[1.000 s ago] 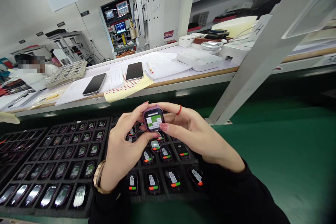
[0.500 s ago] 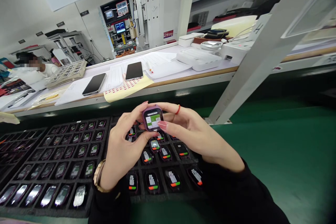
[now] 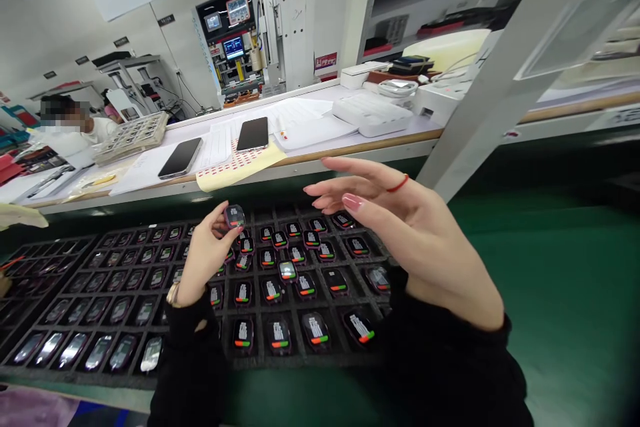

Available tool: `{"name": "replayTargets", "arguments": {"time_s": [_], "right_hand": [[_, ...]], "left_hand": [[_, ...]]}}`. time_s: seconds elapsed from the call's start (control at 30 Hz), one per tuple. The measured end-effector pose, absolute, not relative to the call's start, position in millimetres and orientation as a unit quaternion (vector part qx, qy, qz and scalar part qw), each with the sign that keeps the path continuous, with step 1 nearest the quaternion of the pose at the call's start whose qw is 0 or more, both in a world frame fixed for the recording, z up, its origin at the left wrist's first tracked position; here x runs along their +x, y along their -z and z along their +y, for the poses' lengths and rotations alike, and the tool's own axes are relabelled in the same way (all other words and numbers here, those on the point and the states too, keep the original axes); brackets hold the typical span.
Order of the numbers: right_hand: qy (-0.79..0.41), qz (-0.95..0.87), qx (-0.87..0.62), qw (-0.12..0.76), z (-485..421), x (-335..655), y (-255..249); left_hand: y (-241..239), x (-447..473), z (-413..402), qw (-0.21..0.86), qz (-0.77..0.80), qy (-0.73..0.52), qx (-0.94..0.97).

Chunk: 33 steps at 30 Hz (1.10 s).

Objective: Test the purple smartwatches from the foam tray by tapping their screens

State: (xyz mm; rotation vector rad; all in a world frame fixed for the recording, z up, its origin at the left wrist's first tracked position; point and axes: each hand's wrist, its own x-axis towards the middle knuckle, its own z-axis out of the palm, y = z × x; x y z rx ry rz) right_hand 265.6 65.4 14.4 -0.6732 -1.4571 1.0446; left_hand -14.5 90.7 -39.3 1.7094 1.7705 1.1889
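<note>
Over trays (image 3: 261,333), left fingers (image 3: 229,238) pinch a device (image 3: 234,215) (lit).

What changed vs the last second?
Hands parted. The right hand let go of the watch and moved right, now open. The left hand moved left, holding a watch; can't tell if it's the same one. The phones stayed on the bench.

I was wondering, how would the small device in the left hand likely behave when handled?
The small device is probably light, since the left hand alone holds it in a pinch. It looks stiff, with a neat rounded outline under that grip. Its smooth dark screen could be slippery and perhaps scratch-prone.
</note>
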Motion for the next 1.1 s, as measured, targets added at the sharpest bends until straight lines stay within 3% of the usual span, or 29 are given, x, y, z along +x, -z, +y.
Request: {"name": "replayTargets", "arguments": {"time_s": [0.23,0.47,0.67,0.8,1.1], "right_hand": [[-0.418,-0.64,-0.283,0.579,61.4,273.0,-16.6],[-0.409,-0.64,-0.286,0.584,57.8,279.4,-16.9],[-0.414,-0.637,-0.283,0.585,55.7,280.0,-17.7],[-0.429,-0.634,-0.269,0.584,56.7,280.4,-17.2],[-0.453,-0.64,-0.236,0.574,61.4,279.6,-16.8]], "left_hand": [[96.9,-18.4,90.8,0.312,0.663,-0.26,0.629],[102.0,-22.5,63.7,0.26,0.695,-0.157,0.651],[87.2,11.5,60.8,0.18,0.655,-0.153,0.718],[98.3,42.8,61.9,0.19,0.591,-0.138,0.771],[104.7,54.8,65.5,0.206,0.632,-0.199,0.72]]}}
